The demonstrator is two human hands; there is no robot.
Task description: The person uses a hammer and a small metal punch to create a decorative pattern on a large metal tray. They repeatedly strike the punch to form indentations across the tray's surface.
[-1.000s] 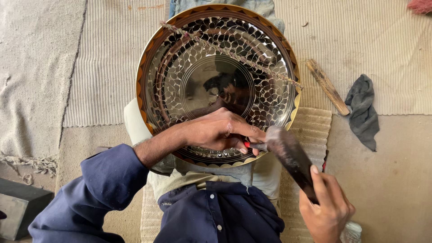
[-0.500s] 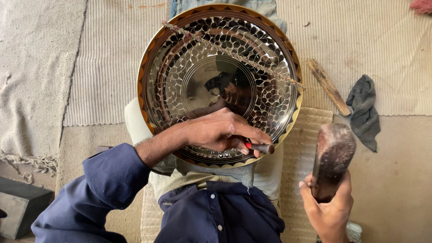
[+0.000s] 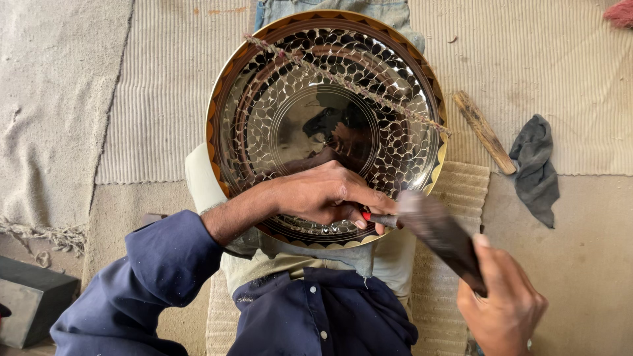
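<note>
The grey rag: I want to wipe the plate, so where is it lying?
In the head view the grey rag lies crumpled on the floor at the right, beside the wooden stick and to the right of the round metal plate.

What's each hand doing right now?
Left hand: closed on a punch, tip against the plate rim.
Right hand: closed on a hammer, head at the punch's end.

No packages, labels, signs, screens.
</note>
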